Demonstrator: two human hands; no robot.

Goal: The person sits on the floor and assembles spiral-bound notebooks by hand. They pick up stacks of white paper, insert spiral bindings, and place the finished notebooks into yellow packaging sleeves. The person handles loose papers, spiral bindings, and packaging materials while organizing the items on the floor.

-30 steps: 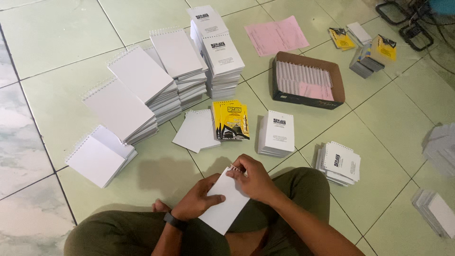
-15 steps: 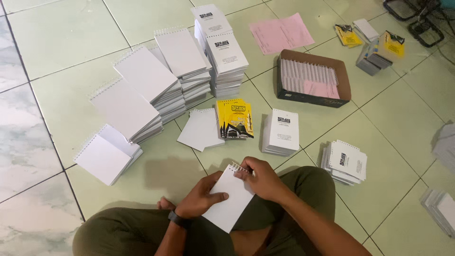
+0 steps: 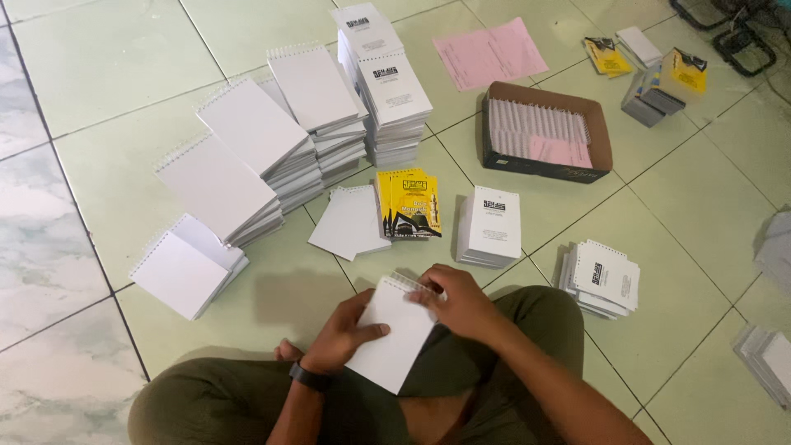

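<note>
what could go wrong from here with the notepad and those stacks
The notepad rests on the knee, with the left hand on its edge and the right hand at its spiral top; it may slip. The fanned white stacks lean and could slide over. The yellow booklets lie close enough for a shifting leg to scatter them.

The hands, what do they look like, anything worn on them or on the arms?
Both hands are bare: no gloves and no rings that show. The left hand has a dark band like a watch strap at the wrist. The right hand has nothing on its wrist. Both forearms are uncovered; no sleeves show.
</note>
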